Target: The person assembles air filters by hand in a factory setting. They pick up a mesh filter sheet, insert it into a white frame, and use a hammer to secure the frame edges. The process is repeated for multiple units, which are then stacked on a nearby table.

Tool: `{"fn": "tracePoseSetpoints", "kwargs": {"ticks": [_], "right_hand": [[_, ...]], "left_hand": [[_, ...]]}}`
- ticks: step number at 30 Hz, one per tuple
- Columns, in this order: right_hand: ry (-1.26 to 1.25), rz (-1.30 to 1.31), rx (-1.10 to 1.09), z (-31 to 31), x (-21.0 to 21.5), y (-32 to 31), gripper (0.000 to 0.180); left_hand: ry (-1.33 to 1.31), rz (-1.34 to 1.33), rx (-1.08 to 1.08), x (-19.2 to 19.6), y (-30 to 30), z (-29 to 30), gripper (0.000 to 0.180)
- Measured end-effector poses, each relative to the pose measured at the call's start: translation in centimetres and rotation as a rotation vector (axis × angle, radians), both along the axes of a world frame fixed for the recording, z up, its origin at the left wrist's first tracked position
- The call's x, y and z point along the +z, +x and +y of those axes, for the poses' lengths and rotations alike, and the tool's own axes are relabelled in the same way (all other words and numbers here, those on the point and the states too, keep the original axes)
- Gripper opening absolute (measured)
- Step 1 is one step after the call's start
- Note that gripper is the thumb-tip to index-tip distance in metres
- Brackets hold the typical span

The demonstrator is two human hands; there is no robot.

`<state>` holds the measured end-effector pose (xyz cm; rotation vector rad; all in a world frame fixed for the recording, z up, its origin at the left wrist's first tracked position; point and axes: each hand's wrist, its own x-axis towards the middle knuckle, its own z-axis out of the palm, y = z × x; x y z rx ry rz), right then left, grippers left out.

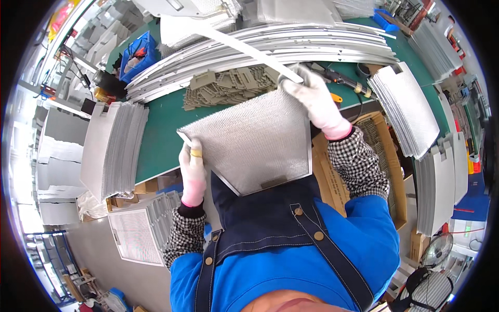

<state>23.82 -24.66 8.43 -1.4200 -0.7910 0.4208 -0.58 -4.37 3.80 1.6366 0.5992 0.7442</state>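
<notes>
A trapezoid metal mesh filter panel [254, 140] with a thin frame lies tilted against my body at the green bench's near edge. My left hand [192, 169], in a white glove, grips its left corner. My right hand [314, 99], also gloved, is closed on a long pale metal strip [234, 44] at the panel's upper right corner. The strip runs up and to the left over the bench.
A green workbench [161, 130] carries a stack of long metal strips [270, 49], a heap of small grey plastic parts [228, 86] and a power screwdriver [345, 80]. Stacks of mesh panels stand left [112, 148] and right [408, 109]. A blue bin [138, 54] sits far left.
</notes>
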Motion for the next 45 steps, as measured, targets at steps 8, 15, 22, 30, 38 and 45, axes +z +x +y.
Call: {"fn": "tracePoseSetpoints", "kwargs": {"ticks": [8, 15, 22, 30, 38, 45], "right_hand": [[-0.209, -0.035, 0.252, 6.9, 2.0, -2.0, 0.029], [-0.332, -0.200, 0.483, 9.5, 3.1, -1.2, 0.031], [-0.440, -0.529, 0.671, 9.2, 5.0, 0.6, 0.037], [-0.812, -0.628, 0.652, 4.9, 6.8, 4.3, 0.033], [-0.596, -0.846, 0.708, 10.3, 4.5, -1.6, 0.030], [-0.548, -0.824, 0.731, 11.1, 4.1, -1.3, 0.027]], "left_hand": [[1.574, 0.089, 0.101, 13.5, 4.9, 1.9, 0.066], [1.012, 0.445, -0.342, 11.9, 4.3, 4.1, 0.028], [0.709, 0.337, -0.447, 8.8, 4.4, 4.9, 0.025], [0.862, 0.514, -0.599, 9.0, 3.3, 7.1, 0.028], [0.849, 0.582, -0.615, 8.5, 5.8, 6.3, 0.032], [0.731, 0.333, -0.441, 8.5, 1.9, 8.4, 0.046]]}}
